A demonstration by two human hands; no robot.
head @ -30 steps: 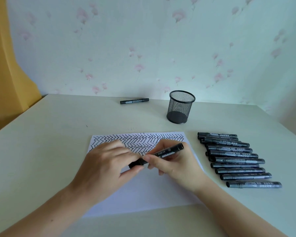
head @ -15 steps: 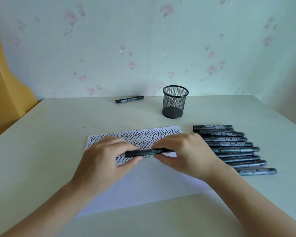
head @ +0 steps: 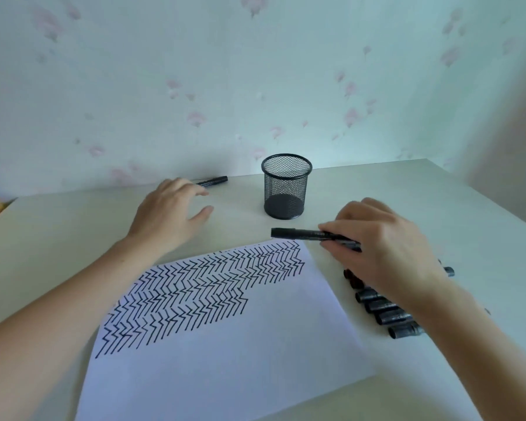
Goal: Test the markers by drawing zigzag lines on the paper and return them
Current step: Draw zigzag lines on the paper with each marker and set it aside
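Black capped marker (head: 310, 235) lies level in the pinching right hand (head: 386, 244), above the row of markers (head: 386, 311) beside the zigzag-covered paper (head: 225, 344); the left hand (head: 167, 214), fingers relaxed, reaches over a lone marker (head: 214, 180) near the mesh cup (head: 286, 186) on the desk (head: 58, 238)

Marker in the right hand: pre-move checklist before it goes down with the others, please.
1. Grip: right hand pinches the marker along its barrel. ok
2. Cap on: the free end looks capped and blunt, no tip showing. ok
3. Drop spot: row of markers lies under the right wrist, far end hidden. cannot tell
4. Left hand out of the way: open, reaching toward the lone marker at the table's back. ok
5. Paper free: neither hand on it, zigzags drawn. ok
6. Mesh cup upright, clear of both hands. ok
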